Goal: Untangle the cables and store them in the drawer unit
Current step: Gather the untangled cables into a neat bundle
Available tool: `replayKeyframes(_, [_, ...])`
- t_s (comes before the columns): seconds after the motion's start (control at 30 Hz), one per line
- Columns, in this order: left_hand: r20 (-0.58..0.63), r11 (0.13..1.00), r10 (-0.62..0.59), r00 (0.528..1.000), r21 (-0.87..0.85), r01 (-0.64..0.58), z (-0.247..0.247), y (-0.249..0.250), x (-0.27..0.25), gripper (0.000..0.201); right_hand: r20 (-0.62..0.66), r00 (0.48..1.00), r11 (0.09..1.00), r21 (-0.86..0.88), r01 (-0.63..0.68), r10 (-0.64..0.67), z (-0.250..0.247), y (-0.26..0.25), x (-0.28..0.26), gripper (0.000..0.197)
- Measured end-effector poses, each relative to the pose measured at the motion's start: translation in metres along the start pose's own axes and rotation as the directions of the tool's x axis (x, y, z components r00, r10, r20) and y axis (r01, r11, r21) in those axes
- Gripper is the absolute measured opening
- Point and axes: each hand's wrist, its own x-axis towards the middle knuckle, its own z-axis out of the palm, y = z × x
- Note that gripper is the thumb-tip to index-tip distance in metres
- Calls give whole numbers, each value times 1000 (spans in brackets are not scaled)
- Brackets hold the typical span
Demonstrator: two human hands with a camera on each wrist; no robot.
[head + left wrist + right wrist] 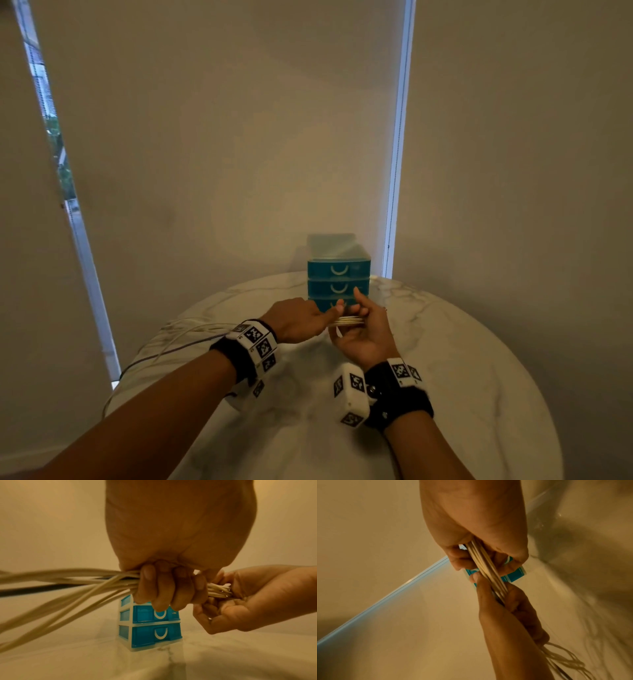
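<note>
The left hand [164, 588] curls round a bundle of pale cables [68, 582], the right hand [243, 601] gripping their ends just beside it, above the blue drawer unit [150, 628] on the marble table [68, 655]

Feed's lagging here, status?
Left hand and right hand both grip white cable bundle. Loose ends trail left. Drawer unit shut, nothing blocking.

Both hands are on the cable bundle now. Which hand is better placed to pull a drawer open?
Probably the right hand: it holds only the short end of the white cables, just in front of the drawer unit. The left hand grips the bundle with its long trailing strands.
</note>
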Motion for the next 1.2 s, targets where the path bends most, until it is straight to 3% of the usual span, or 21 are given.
replayKeyframes(0.13, [60, 996, -82, 995, -24, 83, -8, 3, -6, 77, -17, 998, 998, 10, 58, -58, -2, -3, 2, 14])
replayKeyframes(0.23, [82, 991, -134, 988, 24, 132, -8, -6, 1, 93, 58, 986, 987, -37, 159, -156, 0, 2, 6, 7])
replayKeyframes(0.33, [165, 985, -173, 971, 35, 170, -10, -22, 15, 100, 106, 966, 958, -142, 250, -237, -6, 4, 12, 35])
replayKeyframes(0.4, [112, 993, -110, 988, -36, 115, -20, -21, 19, 95, 106, 959, 930, -237, 281, -262, -9, 4, 13, 42])
replayKeyframes(0.5, [-102, 985, 97, 990, -135, -110, -31, 8, 24, 71, 89, 950, 863, -399, 309, -299, -6, 11, 9, 34])
replayKeyframes(0.57, [-77, 934, 274, 959, -215, -285, -30, 36, 27, 67, 108, 931, 792, -498, 354, -348, -1, 19, 7, 25])
replayKeyframes(0.63, [8, 909, 403, 915, -117, -400, -25, 54, 37, 61, 136, 907, 721, -565, 402, -399, 2, 24, 8, 28])
replayKeyframes(0.7, [62, 893, 451, 891, -20, -450, -21, 57, 49, 52, 125, 904, 687, -609, 396, -410, 3, 22, 8, 26])
replayKeyframes(0.8, [-7, 882, 470, 882, -38, -470, -22, 51, 58, 40, 84, 919, 650, -683, 334, -384, 0, 19, 12, 28])
replayKeyframes(0.93, [-141, 875, 448, 883, -134, -465, -24, 43, 57, 32, 0, 936, 708, -653, 267, -353, 7, 23, 14, 26])
replayKeyframes(1.03, [-86, 879, 453, 888, -124, -460, -26, 46, 55, 32, -22, 936, 754, -599, 268, -350, 11, 25, 9, 30])
replayKeyframes(1.1, [-49, 889, 434, 900, -141, -436, -28, 48, 50, 46, -17, 932, 778, -556, 292, -362, 10, 23, 3, 38])
replayKeyframes(1.2, [-72, 887, 287, 955, -356, -293, -23, 42, 44, 79, 27, 941, 844, -435, 314, -336, 8, 16, -5, 40])
